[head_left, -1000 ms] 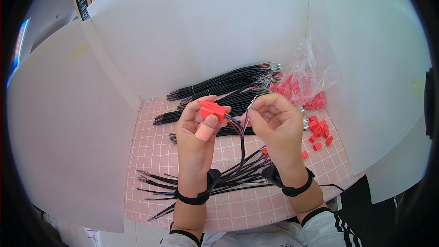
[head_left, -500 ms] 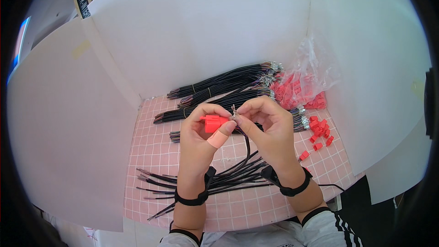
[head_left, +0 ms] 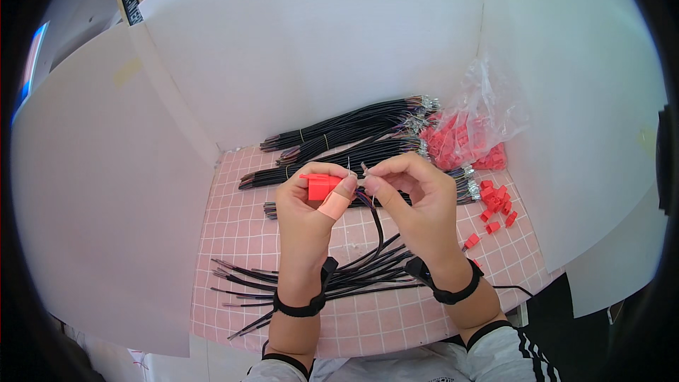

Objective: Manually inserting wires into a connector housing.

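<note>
In the fingers of my left hand (head_left: 309, 201) sits a red plastic connector housing (head_left: 323, 187); a pale wrap covers the thumb. My right hand (head_left: 414, 191) pinches the thin end wires (head_left: 365, 169) of a black cable between thumb and forefinger, close to the left fingertips. From there the black cable (head_left: 378, 225) curves down toward the table. Small terminals on the wire ends are too fine to make out, and the fingers partly hide where wires and housing meet.
Bundles of black cables (head_left: 353, 119) lie at the back. Loose cables (head_left: 353, 274) spread under my wrists. At the right are a clear bag of red housings (head_left: 460, 138) and several loose red housings (head_left: 495, 198). White panels (head_left: 318, 35) enclose the pink checked table (head_left: 382, 322).
My left hand has shifted slightly left with the red housing, opening a small gap from the right fingertips. The wire ends now stand farther apart.
</note>
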`<state>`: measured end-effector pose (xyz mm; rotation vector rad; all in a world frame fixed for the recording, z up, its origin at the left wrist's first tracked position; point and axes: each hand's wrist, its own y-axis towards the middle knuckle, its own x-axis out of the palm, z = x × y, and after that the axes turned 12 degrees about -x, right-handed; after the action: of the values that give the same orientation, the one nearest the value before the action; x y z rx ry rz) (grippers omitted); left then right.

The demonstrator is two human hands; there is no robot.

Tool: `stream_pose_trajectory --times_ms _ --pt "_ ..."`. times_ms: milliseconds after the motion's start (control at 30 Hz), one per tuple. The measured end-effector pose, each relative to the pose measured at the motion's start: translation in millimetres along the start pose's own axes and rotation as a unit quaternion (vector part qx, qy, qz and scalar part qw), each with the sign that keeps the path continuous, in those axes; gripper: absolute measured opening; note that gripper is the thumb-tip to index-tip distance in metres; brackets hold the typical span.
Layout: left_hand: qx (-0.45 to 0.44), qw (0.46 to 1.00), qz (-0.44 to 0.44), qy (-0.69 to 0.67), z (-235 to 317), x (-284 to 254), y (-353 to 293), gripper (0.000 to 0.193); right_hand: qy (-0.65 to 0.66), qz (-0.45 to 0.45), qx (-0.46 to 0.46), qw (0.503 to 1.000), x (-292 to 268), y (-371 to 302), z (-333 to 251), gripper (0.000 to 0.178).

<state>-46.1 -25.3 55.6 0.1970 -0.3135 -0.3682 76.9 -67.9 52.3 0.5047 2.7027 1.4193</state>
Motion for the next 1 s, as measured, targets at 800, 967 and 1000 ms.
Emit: stream_pose_trajectory --times_ms 800,967,1000 --pt "-0.006 0.983 -0.122 -0.136 0 -7 5 0.029 -0.232 -0.048 -0.107 0.966 -10 -1 -24 0.020" --pt "-0.001 0.988 -0.121 -0.099 -4 -3 4 0.028 -0.253 -0.072 -0.122 0.957 -8 -4 -26 0.019" --pt "-0.001 0.989 -0.114 -0.094 -4 -2 3 0.028 -0.253 -0.076 -0.119 0.957 -9 -4 -26 0.019"
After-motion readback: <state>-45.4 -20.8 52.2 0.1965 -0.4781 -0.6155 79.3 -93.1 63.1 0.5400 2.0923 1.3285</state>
